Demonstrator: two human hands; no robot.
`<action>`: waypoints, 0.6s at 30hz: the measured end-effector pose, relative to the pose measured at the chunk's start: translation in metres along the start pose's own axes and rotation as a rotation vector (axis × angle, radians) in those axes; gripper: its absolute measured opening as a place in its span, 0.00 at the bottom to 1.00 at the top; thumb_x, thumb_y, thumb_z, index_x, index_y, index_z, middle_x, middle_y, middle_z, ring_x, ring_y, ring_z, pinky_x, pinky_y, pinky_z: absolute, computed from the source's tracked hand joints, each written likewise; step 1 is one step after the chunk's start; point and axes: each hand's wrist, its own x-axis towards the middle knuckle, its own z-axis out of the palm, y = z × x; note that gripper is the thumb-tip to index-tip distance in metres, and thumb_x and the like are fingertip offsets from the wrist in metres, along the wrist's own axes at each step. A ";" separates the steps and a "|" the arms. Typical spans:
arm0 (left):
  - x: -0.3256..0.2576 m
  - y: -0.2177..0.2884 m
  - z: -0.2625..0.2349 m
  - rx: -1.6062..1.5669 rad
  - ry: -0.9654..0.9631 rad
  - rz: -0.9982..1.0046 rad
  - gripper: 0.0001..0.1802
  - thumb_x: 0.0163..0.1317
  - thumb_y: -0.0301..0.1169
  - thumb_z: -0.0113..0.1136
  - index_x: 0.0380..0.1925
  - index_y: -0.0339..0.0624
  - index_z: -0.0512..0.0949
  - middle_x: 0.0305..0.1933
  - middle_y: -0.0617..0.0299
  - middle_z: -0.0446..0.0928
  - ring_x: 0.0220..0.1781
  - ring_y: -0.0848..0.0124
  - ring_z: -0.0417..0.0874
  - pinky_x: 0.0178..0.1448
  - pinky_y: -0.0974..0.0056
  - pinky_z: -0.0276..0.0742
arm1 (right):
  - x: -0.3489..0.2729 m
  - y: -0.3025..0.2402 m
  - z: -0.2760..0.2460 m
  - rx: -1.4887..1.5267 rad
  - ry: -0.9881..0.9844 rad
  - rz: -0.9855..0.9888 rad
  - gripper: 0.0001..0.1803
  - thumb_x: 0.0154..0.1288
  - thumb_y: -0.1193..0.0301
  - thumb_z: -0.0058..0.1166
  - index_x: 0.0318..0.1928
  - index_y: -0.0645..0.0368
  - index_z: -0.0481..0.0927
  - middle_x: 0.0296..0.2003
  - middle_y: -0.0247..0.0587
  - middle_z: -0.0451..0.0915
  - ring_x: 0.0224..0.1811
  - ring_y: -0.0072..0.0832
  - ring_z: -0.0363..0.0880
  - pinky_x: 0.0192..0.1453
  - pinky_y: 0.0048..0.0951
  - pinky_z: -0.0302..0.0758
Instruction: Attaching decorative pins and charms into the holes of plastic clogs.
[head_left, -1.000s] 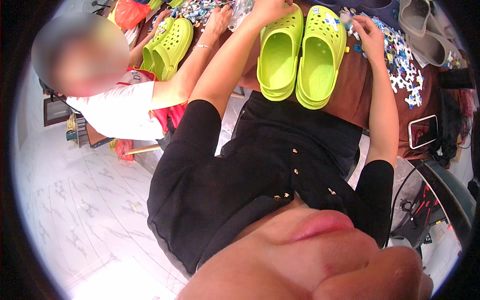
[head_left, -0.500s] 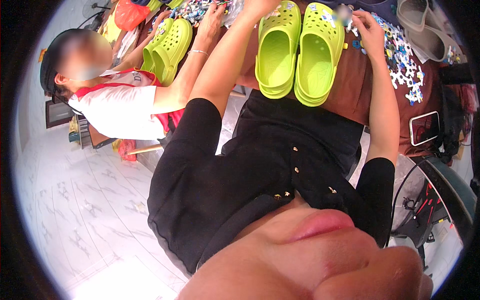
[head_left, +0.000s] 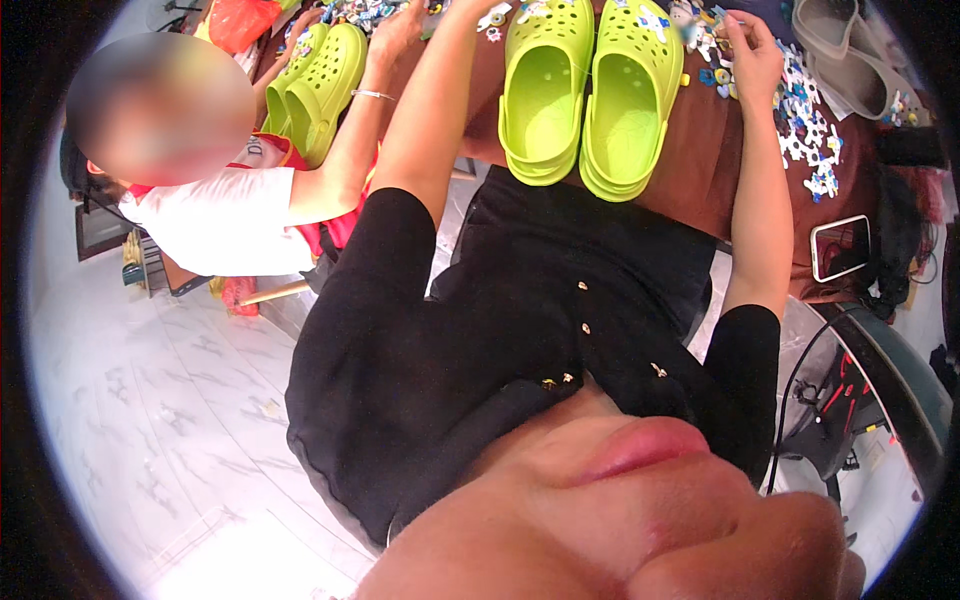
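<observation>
A pair of lime-green clogs stands before me on the brown-covered table, the left clog [head_left: 545, 115] beside the right clog [head_left: 625, 130]. Small white and blue charms [head_left: 655, 22] sit on the toe of the right one. My right hand [head_left: 756, 58] is just right of that clog, over a spread of loose shoe charms [head_left: 800, 130]. Its fingers are bent and pressed together; what they hold, if anything, is too small to name. Beyond the left clog's toe, my left hand [head_left: 488, 6] is mostly cut off by the upper edge, its fingers out of sight.
On my left a co-worker [head_left: 230, 220] in a white top reaches over the table, next to another pair of green clogs [head_left: 325, 90]. Grey clogs [head_left: 865, 80] stand at the far right. A phone [head_left: 841, 249] lies near the table's right edge.
The whole view has shifted, so the clogs and table appear slightly higher and further left. My right hand has moved from beside the right clog's toe toward the loose charms.
</observation>
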 end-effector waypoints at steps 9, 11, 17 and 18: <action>-0.007 -0.036 0.020 -0.330 0.123 -0.085 0.17 0.68 0.44 0.64 0.31 0.41 0.83 0.28 0.69 0.81 0.26 0.80 0.73 0.31 0.71 0.67 | 0.016 0.005 -0.031 0.171 0.347 -0.137 0.09 0.69 0.74 0.61 0.45 0.67 0.82 0.29 0.38 0.85 0.31 0.18 0.80 0.39 0.19 0.74; -0.010 -0.046 0.035 -0.442 0.152 -0.115 0.17 0.68 0.44 0.64 0.28 0.41 0.84 0.24 0.69 0.77 0.25 0.78 0.72 0.32 0.70 0.66 | 0.017 0.011 -0.048 0.127 0.413 -0.143 0.09 0.69 0.75 0.60 0.44 0.67 0.81 0.27 0.37 0.84 0.29 0.18 0.79 0.38 0.19 0.74; -0.018 -0.054 0.032 -0.449 0.160 -0.165 0.18 0.68 0.44 0.64 0.26 0.41 0.83 0.22 0.69 0.76 0.24 0.79 0.70 0.29 0.71 0.64 | 0.017 0.008 -0.066 0.029 0.523 -0.241 0.04 0.68 0.78 0.59 0.42 0.62 0.81 0.35 0.27 0.80 0.38 0.15 0.75 0.45 0.18 0.70; -0.018 -0.053 0.031 -0.416 0.167 -0.159 0.18 0.68 0.44 0.63 0.26 0.41 0.83 0.23 0.69 0.76 0.24 0.80 0.70 0.29 0.71 0.63 | 0.015 0.005 -0.065 -0.033 0.506 -0.240 0.04 0.68 0.78 0.58 0.42 0.62 0.81 0.34 0.27 0.79 0.35 0.14 0.73 0.41 0.18 0.70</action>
